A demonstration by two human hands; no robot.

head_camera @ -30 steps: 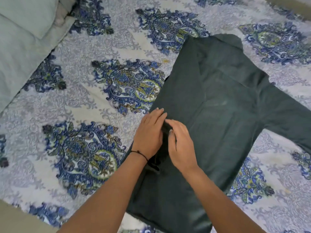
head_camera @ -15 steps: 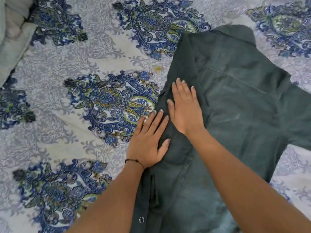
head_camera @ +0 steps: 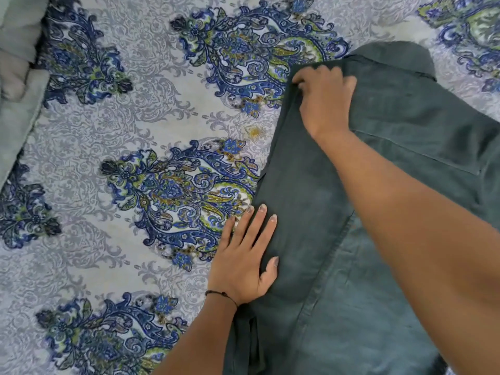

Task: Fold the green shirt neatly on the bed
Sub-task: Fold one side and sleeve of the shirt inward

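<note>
The dark green shirt (head_camera: pixel 405 125) lies back-up on the patterned bed, its left side folded inward along a long straight edge. My left hand (head_camera: pixel 243 255) rests flat with fingers spread on that folded edge, half on the shirt and half on the sheet. My right hand (head_camera: pixel 324 101) is up near the shoulder and collar, fingers curled over the folded edge of the cloth. My right forearm crosses the shirt's middle and hides part of it. The collar (head_camera: pixel 397 54) points toward the far side.
The bedsheet (head_camera: pixel 130 136) is grey-white with blue and green paisley medallions. A pale grey-green pillow or blanket (head_camera: pixel 16 109) sits at the left edge. The shirt's lower hem runs out of view at the bottom.
My right hand has slid up the folded edge from mid-shirt to the shoulder and curled its fingers on the cloth. My left hand stays flat on the lower edge.
</note>
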